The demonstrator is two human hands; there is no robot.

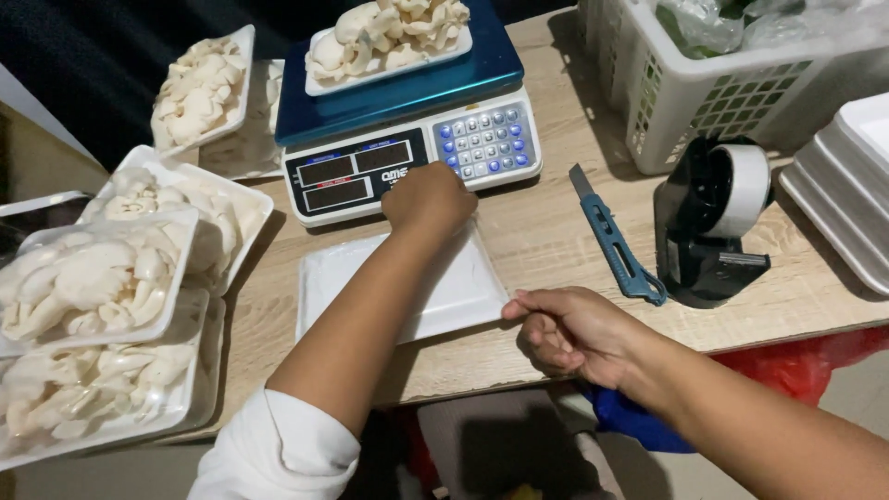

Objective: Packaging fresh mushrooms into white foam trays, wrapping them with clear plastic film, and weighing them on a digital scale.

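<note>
1. At the middle of the pale wooden bench, the left hand rests as a loose fist on the far edge of an empty white foam tray, just in front of the scale's display; whether its fingers clamp anything cannot be told.
2. The right hand pinches the near right corner of that tray between thumb and curled fingers, so the two hands sit apart at opposite edges of it.
3. The tray lies flat near the bench's front edge, directly below the blue-topped white digital scale.
4. On the scale's platform stands a white tray heaped with pale oyster mushrooms.
5. Right of the empty tray lies a blue utility knife, and just beside it a black tape dispenser with a white roll.
6. Behind the dispenser stands a white slotted plastic basket, with a stack of empty white foam trays at the far right.
7. Left of the hands, several filled mushroom trays lie overlapping, some wrapped in clear film.
</note>
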